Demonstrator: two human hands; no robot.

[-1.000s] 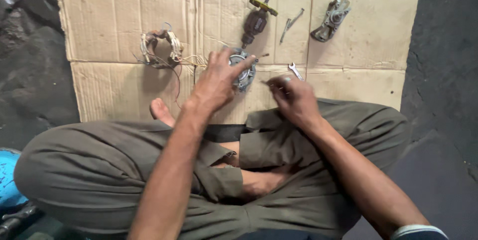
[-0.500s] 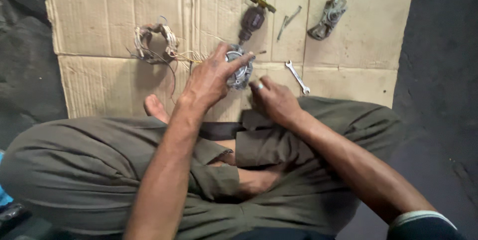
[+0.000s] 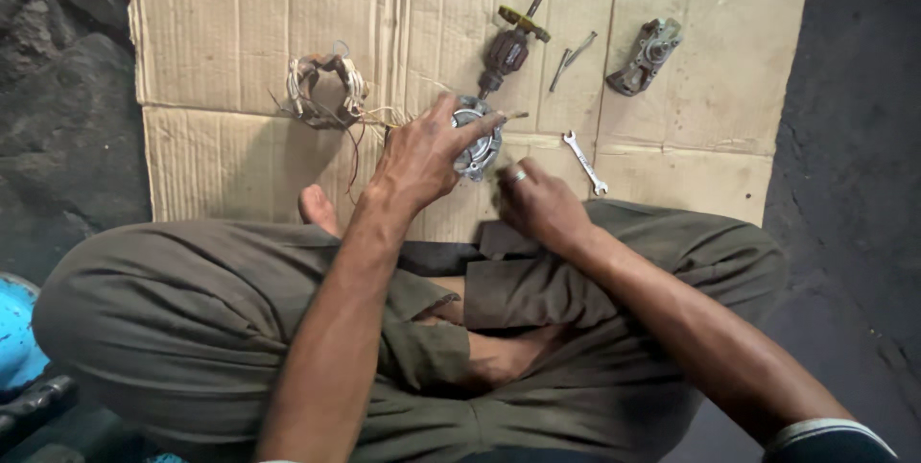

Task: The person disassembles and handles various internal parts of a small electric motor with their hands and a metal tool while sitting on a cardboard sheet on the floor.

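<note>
Head view: left hand (image 3: 422, 156) grips the round metal motor housing (image 3: 477, 142) near the cardboard sheet's (image 3: 230, 60) front edge; right hand (image 3: 539, 204) curls just beside it, grasp unclear. Bare cardboard lies left; wrench (image 3: 583, 162) lies right.

motor housing (image 3: 477, 142): mostly hidden under the left hand (image 3: 419, 158)
right hand (image 3: 539, 206) fingertips: blurry
blue thing (image 3: 14, 333): cut off at the edge

Wire coil (image 3: 324, 89): lay left of the hands.
Armature (image 3: 510, 43): just beyond them.
Spanner (image 3: 583, 162): right, near.
Grey housing (image 3: 645, 56): far right, on cardboard (image 3: 221, 31).
</note>
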